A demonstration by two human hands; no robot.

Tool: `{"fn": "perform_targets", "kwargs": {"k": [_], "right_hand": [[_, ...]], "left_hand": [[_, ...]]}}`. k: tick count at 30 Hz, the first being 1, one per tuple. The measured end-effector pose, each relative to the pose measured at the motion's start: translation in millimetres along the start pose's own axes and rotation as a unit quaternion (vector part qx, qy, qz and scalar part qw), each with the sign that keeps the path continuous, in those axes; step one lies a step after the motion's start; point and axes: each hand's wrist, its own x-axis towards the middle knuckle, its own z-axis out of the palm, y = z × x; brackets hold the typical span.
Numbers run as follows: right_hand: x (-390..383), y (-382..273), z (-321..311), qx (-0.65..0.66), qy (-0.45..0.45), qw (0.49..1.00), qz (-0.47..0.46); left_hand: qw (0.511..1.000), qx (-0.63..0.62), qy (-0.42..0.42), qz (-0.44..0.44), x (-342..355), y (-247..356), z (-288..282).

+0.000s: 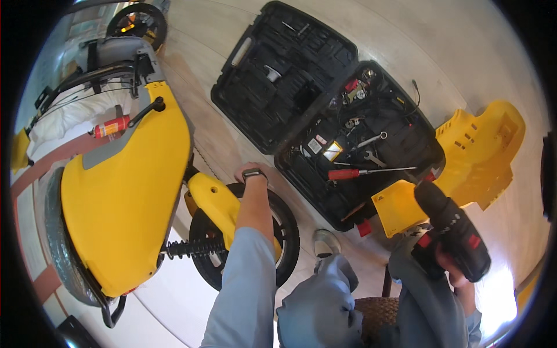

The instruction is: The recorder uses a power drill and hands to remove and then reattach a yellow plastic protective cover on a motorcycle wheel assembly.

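In my right hand (454, 268) is a black and red cordless drill (451, 229), its dark chuck pointing up and left over my right knee. My fingers wrap round its handle. My left hand (245, 168), with a dark band at the wrist, reaches to the far edge of a black-tyred wheel (290, 232) on a yellow two-wheeler (130, 197) lying on its side. Its fingers are foreshortened, so I cannot tell whether they grip anything. Beside that forearm are a yellow wheel cover (213, 200) and a black coil-spring shock absorber (194, 249).
An open black tool case (284, 75) lies ahead, holding a red-handled screwdriver (345, 174), a wrench (374, 158) and cables. A curved yellow body panel (481, 151) is at the right. Another wheel (139, 26) shows at the far left.
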Motion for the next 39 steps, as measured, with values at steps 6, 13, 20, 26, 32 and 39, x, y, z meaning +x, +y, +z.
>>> {"fn": "perform_targets", "kwargs": {"k": [6,13,20,26,32,39], "right_hand": [[-11,29,-11,-0.010,0.120,0.990,0.079],[-1,29,-10,0.006,0.110,0.990,0.092],[-18,75,-16,-0.245,0.062,0.959,0.128],[-18,62,-19,-0.178,0.070,0.975,0.111],[-15,41,-6,-0.134,0.108,0.980,0.104],[-6,33,-12,-0.028,0.069,0.989,0.131]], "left_hand": [[0.994,0.028,-0.024,-0.106,28,25,10],[0.999,-0.027,-0.039,-0.026,44,25,27],[0.979,-0.145,0.121,-0.072,44,11,25],[0.892,-0.343,0.116,-0.272,27,50,1],[0.744,-0.597,0.086,-0.287,66,19,31],[0.274,-0.875,0.192,-0.351,38,39,22]]}}
